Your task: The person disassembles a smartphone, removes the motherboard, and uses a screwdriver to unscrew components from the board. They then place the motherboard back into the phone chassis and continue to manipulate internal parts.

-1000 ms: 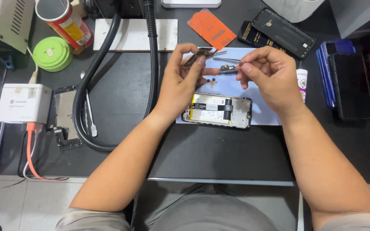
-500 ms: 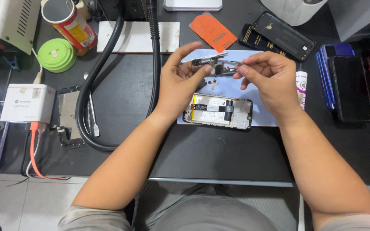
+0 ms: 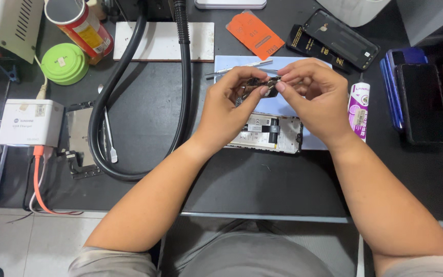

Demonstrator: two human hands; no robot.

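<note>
Far left sit one white charger (image 3: 31,122) with an orange cable (image 3: 38,177), one green tape roll (image 3: 65,63) and one red can (image 3: 80,24). Next come one bare metal frame (image 3: 80,134), one spudger (image 3: 109,134) and one thick black hose (image 3: 129,92) looping across the dark mat (image 3: 262,179). At the middle, the left hand (image 3: 226,110) and right hand (image 3: 316,97) meet above one opened phone (image 3: 270,132), which lies on a pale blue sheet (image 3: 283,105). Both pinch one small dark part (image 3: 262,84) between thumb and fingertips, the other fingers loosely curled; the part is held in the air just over the phone. The grip is at the fingertips only, so, as a judgement, the part could slip and drop into the open phone or roll under the hose, and squeezing harder might bend it. One pair of tweezers (image 3: 244,65) lies behind the hands. Further right are one orange card (image 3: 255,33), two dark back covers (image 3: 334,36), one glue tube (image 3: 359,110), and at least two phones (image 3: 419,100) stacked at the edge.
</note>
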